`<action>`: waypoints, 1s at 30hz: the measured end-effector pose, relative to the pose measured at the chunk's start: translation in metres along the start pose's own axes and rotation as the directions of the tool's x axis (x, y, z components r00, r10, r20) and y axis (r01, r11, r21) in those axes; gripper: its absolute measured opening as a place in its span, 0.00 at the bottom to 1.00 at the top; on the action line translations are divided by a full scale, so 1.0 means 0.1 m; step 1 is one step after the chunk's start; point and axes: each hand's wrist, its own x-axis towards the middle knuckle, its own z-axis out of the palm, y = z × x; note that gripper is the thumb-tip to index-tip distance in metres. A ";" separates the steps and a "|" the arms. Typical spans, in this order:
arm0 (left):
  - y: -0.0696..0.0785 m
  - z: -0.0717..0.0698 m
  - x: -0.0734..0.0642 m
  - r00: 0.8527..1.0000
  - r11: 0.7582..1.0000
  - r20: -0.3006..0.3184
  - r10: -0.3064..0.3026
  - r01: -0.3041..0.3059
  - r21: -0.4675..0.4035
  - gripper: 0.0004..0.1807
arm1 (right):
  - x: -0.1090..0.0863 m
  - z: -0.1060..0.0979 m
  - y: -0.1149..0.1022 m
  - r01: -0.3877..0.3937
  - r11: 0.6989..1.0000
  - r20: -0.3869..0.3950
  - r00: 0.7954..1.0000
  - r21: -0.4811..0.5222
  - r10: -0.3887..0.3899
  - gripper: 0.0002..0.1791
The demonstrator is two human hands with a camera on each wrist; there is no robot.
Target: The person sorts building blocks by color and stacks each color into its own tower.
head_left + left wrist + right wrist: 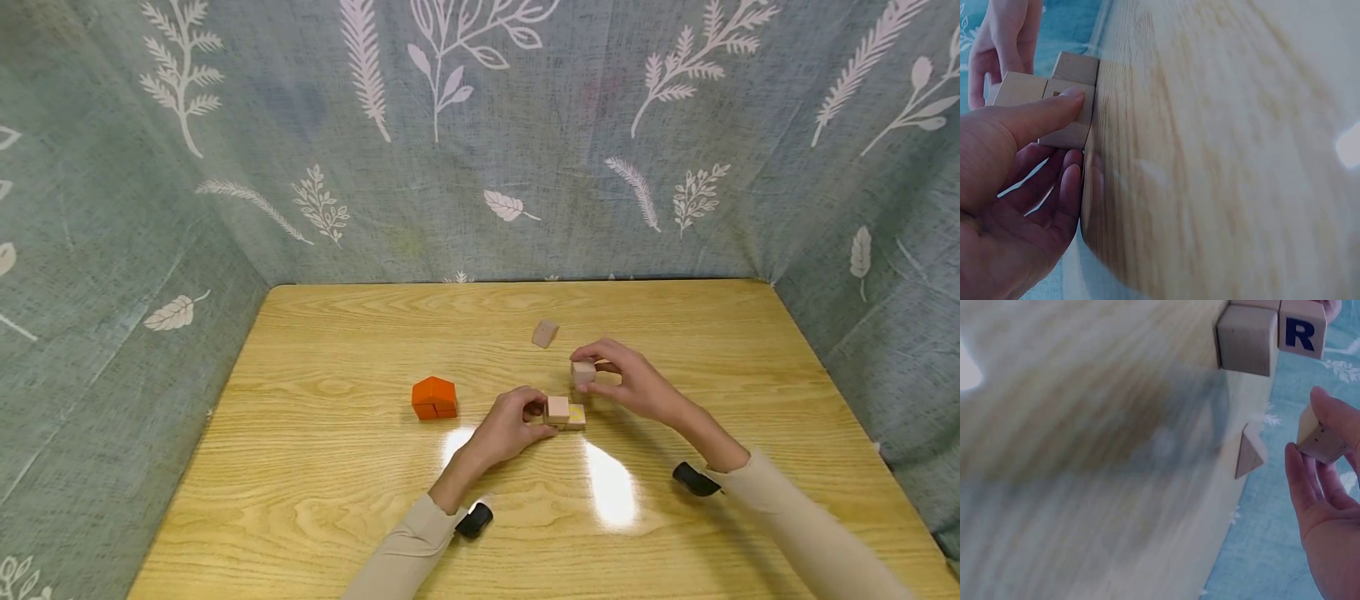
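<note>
Near the table's middle stand wooden cubes: two side by side on the tabletop, the right one [577, 416] with a yellow mark on top, and an upper cube [557, 408] on the left one. A dark letter R shows on the upper cube [1302, 331] in the right wrist view. My left hand [512, 423] grips the lower left cube [1067, 134], thumb on its near face and fingers around the far side. Just right of and above this group, my right hand [633, 383] pinches another wooden cube [583, 373] between thumb and fingers, raised off the table.
Behind the cubes lies a wooden triangular block [545, 333]. To the left stands an orange house-shaped group of blocks [434, 398]. The wood-grain table [337, 500] is bordered at the back and sides by grey-green leaf-patterned cloth [450, 208].
</note>
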 end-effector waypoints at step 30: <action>0.01 0.01 -0.01 1.000 1.000 -0.011 0.013 -0.013 0.002 0.17 | -0.31 0.38 -0.03 0.136 0.991 -0.053 0.989 -0.006 -0.136 0.25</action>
